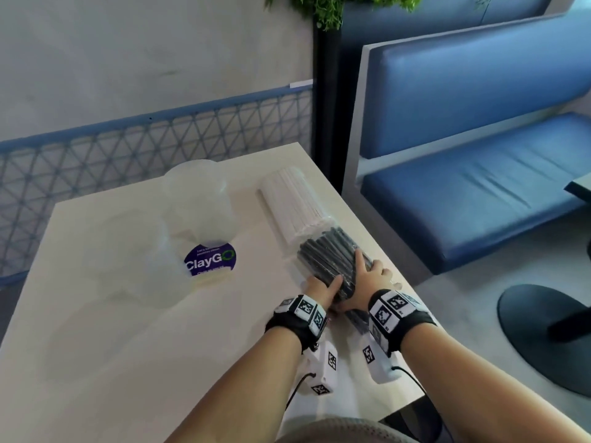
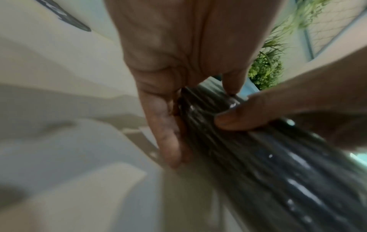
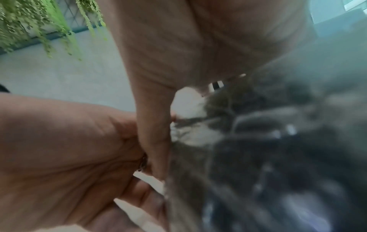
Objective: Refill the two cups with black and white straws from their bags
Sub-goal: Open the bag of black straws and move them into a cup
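Black straw bag (image 1: 332, 260): near the desk's (image 1: 128, 362) right edge.
Left hand (image 1: 321, 290): fingers wrapped round it.
Right hand (image 1: 371, 279): seemingly gripping too.
Tip: steady bag, open gently.

A pale table (image 1: 96, 362) fills the lower left. A purple round "ClayGo" sticker (image 1: 210, 261) is stuck on it, towards 12 o'clock of its centre. At 2 o'clock, a blue padded bench (image 1: 463, 193) is seen. A dark round table base (image 1: 543, 334) rests at 4 o'clock. Green foliage (image 1: 335, 8) hangs at 12 o'clock above a blue lattice panel (image 1: 144, 148).
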